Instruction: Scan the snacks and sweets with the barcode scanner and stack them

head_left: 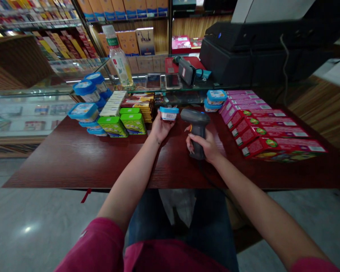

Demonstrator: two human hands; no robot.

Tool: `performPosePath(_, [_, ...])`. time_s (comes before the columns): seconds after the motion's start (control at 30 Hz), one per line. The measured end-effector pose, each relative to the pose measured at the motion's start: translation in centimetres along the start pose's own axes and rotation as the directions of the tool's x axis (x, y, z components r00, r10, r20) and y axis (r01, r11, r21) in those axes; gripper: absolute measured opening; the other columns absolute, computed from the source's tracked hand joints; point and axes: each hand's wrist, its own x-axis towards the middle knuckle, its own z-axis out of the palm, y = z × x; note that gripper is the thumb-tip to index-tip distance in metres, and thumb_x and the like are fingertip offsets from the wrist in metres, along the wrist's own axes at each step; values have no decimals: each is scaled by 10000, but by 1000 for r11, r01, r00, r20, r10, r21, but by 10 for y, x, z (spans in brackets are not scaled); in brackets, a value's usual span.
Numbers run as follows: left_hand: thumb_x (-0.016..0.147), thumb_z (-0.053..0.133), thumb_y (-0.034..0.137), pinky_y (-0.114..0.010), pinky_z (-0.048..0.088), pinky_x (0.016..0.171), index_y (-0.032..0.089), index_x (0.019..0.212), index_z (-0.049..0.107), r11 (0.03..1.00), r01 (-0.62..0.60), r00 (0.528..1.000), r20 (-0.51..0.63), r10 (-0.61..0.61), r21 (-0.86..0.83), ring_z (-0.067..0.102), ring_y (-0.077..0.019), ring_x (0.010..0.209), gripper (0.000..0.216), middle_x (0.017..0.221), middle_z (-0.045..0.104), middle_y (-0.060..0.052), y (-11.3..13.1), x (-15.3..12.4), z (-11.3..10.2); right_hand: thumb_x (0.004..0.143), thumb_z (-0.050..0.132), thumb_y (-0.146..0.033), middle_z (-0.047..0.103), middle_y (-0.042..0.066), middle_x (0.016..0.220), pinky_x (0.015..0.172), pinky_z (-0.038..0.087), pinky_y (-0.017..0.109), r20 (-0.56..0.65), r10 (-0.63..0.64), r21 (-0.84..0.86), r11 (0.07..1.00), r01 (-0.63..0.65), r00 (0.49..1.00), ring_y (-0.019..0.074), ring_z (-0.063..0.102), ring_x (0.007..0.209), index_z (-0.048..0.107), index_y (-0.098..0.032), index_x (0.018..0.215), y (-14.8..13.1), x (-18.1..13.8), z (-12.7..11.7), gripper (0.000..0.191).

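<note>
My left hand grips a small white plastic tub with a blue lid, its barcode side turned up toward me. In my right hand is a dark grey barcode scanner, fingers wrapped round its handle and its head pointing left at the tub. A small gap separates scanner and tub. Two more blue-lidded tubs are stacked beyond my right hand. Left of my left hand stand bright green tins, and behind them lies a pile of brown-and-gold packets.
Further blue-lidded tubs and white boxes stand at the left. Red boxes and pink boxes line the right side. A drink bottle rises at the back, and black equipment occupies the back right. The scanner's cable trails over the table edge.
</note>
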Motion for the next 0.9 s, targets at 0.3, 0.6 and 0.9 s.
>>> performPosePath(0.3, [1144, 363, 449, -360, 582, 1046, 216, 1319, 685, 990, 21, 998, -64, -30, -137, 735, -199, 1135, 434, 1190, 795, -78, -1, 3, 7, 759, 858, -477, 636, -58, 581, 415, 445, 247, -14, 84, -117, 990, -85, 996, 117, 537, 428, 598, -215, 1007, 6, 1, 3, 445])
performPosePath(0.6, [1130, 415, 479, -347, 573, 1072, 239, 1364, 682, 982, 27, 996, -76, -42, -185, 729, -199, 1190, 429, 1246, 784, -83, -1, -2, 9, 748, 848, -479, 613, -60, 560, 412, 428, 247, 11, 67, -90, 994, -65, 998, 117, 509, 423, 608, -221, 1009, 1, 1, 4, 439])
performPosePath(0.9, [1026, 665, 278, -293, 589, 999, 227, 1245, 752, 983, -179, 959, 215, 182, -36, 732, -188, 1151, 241, 1183, 778, -51, 20, -64, 40, 709, 815, -422, 605, -62, 559, 421, 444, 224, -282, -89, 49, 993, 107, 955, 110, 495, 428, 647, -225, 1046, -7, 4, -10, 425])
